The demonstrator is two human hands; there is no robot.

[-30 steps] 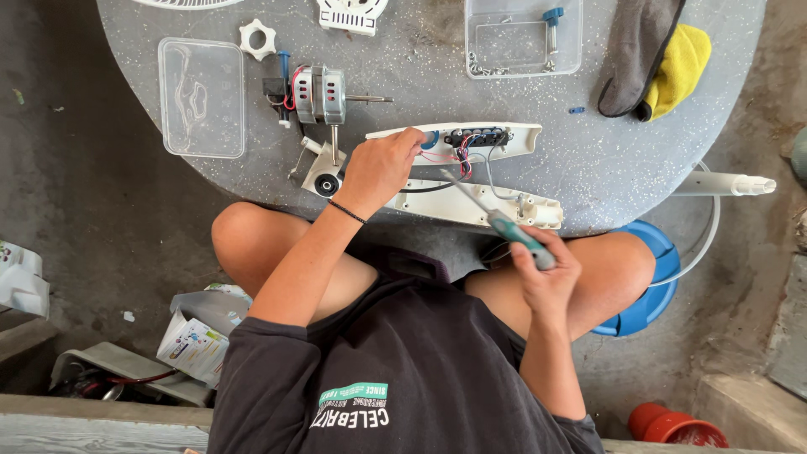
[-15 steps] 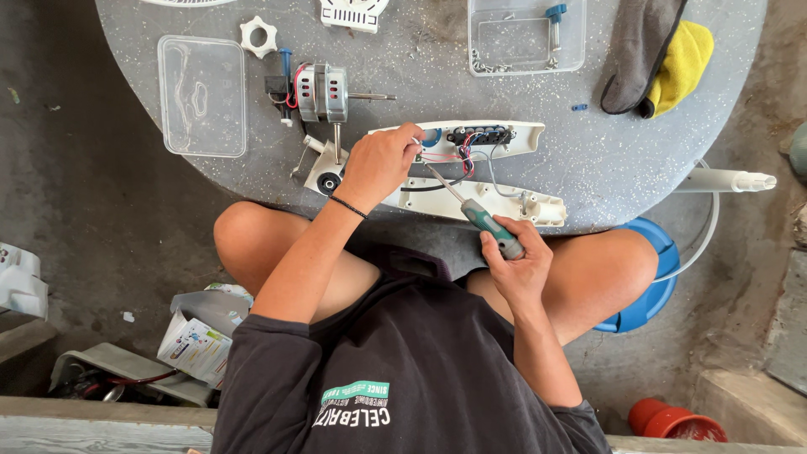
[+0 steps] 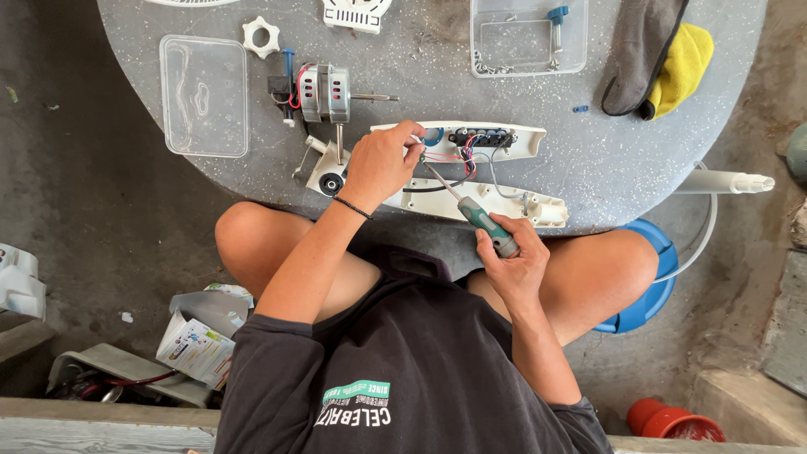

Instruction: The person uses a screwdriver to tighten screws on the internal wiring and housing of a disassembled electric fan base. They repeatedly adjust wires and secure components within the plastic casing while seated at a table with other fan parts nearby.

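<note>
Left hand [image 3: 382, 164] pressed down on the white plastic housing [image 3: 471, 143] near the front edge of the grey bench [image 3: 588, 160], fingers closed over its end. Right hand [image 3: 511, 267] wrapped tight round a green-handled screwdriver [image 3: 481, 220], tip angled in among the wires [image 3: 461, 158]. Probably light, stiff, brittle plastic; best gripped by the solid rim, clear of the thin, easily snagged wiring.

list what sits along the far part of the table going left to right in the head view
clear plastic lid → white nut-shaped knob → small motor with a shaft → white vented part → clear container with a blue-handled tool → grey and yellow cloth
</note>
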